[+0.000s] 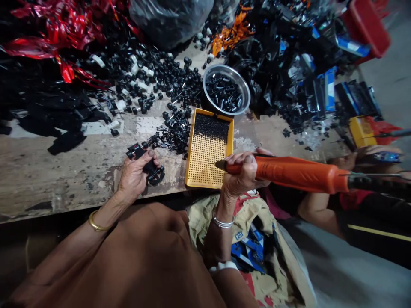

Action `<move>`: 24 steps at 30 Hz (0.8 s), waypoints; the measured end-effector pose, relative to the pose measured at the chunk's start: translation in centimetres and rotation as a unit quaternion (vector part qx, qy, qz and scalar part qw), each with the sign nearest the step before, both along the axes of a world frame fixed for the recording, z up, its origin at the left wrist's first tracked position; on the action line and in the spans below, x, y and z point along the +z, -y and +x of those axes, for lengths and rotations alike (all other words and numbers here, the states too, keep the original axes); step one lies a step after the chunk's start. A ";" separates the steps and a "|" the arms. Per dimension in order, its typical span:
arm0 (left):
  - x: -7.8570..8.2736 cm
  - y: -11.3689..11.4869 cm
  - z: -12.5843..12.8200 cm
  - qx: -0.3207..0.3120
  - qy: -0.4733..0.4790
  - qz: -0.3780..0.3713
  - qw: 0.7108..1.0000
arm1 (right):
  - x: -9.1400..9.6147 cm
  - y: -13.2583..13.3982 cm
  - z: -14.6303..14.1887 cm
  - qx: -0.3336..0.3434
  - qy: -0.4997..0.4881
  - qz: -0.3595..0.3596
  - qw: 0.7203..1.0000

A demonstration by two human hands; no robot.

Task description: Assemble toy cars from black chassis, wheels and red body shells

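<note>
The left hand (138,179) is closed on a cluster of black plastic parts (150,167), its fingers curled around them and the ends of the cluster projecting on both sides. The right hand (245,175) is wrapped firmly around the orange electric screwdriver (298,175), fingers pressed together near the nose. The nose points left toward the cluster, and the two stand apart, with no contact visible.

A full wrap close to the nose gives good control of the tip. A closed hold on the parts, kept low over the bench, limits shifting.

The yellow perforated tray (192,145) lies on the worn wooden bench (58,175) just beyond and between the hands, with fine black pieces (212,128) heaped at its far end. Loose black parts (175,132) lie in a spread beside the tray, and more fill the steel bowl (247,92) beyond it. A sack (205,214) on the person's lap holds blue pieces (247,250). A co-worker's hand (379,154) rests at the right, separate from both.
</note>
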State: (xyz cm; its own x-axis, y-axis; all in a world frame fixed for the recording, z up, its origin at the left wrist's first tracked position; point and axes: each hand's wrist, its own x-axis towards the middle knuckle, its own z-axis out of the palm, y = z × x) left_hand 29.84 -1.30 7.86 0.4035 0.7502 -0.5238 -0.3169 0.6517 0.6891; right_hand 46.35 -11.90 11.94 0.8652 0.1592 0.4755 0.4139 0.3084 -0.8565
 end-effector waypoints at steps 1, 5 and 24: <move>0.0 0.0 0.0 0.001 0.002 -0.004 1.000 | 0.1 0.1 0.0 0.004 -0.002 -0.001 1.000; 0.3 -0.1 0.1 0.010 0.009 -0.019 1.000 | 0.9 0.4 -0.1 0.010 -0.006 0.007 1.000; 0.3 0.2 0.0 0.013 0.012 -0.007 1.000 | 1.0 0.8 -0.3 -0.027 0.001 -0.008 1.000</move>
